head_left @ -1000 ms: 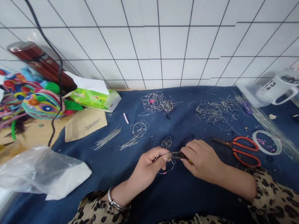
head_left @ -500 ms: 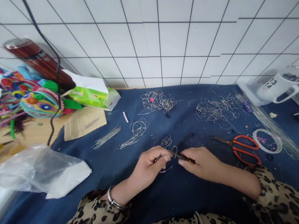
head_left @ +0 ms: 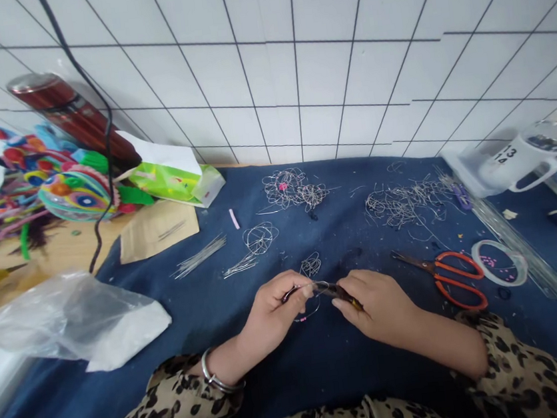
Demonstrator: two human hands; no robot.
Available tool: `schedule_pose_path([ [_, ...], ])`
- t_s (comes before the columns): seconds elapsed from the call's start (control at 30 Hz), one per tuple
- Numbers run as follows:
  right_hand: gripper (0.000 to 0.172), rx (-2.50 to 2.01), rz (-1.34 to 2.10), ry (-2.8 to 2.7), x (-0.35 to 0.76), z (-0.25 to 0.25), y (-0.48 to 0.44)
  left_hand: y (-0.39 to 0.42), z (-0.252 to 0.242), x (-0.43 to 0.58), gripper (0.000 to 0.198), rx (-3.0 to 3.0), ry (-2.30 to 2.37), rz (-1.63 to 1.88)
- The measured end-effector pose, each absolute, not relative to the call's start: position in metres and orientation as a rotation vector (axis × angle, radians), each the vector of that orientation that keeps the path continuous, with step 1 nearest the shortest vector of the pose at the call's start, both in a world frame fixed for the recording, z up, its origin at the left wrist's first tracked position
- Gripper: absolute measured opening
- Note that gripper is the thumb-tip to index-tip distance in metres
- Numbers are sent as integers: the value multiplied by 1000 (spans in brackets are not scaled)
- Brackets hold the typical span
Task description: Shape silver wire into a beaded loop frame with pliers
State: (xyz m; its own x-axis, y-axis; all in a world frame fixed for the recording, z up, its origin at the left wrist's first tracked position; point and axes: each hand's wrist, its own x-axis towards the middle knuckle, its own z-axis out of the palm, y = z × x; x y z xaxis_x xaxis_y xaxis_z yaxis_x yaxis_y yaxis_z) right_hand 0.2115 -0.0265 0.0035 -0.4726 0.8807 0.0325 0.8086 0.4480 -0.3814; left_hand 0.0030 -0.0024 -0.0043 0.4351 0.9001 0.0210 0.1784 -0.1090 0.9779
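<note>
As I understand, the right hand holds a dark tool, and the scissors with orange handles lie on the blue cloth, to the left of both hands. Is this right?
Only the side is wrong. The head view shows the scissors on the blue cloth, to the right of both the left hand and the right hand, which holds the dark tool.

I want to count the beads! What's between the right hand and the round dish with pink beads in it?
The orange-handled scissors lie between the right hand and the round dish, as the head view shows.
</note>
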Motion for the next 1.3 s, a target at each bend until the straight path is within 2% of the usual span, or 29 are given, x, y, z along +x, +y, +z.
schedule_pose_path([
  [0.5, 16, -1300, 403, -2503, 220, -3, -16, 0, -7, 3, 20, 1492, 856, 674],
  [0.9, 21, -1207, 884, -2419, 219, -3, -7, -2, -14, 5, 20, 1244, 810, 682],
  [1.3, 19, -1409, 399, -2456, 210, 8, -24, -5, -10, 7, 17, 1372, 969, 826],
])
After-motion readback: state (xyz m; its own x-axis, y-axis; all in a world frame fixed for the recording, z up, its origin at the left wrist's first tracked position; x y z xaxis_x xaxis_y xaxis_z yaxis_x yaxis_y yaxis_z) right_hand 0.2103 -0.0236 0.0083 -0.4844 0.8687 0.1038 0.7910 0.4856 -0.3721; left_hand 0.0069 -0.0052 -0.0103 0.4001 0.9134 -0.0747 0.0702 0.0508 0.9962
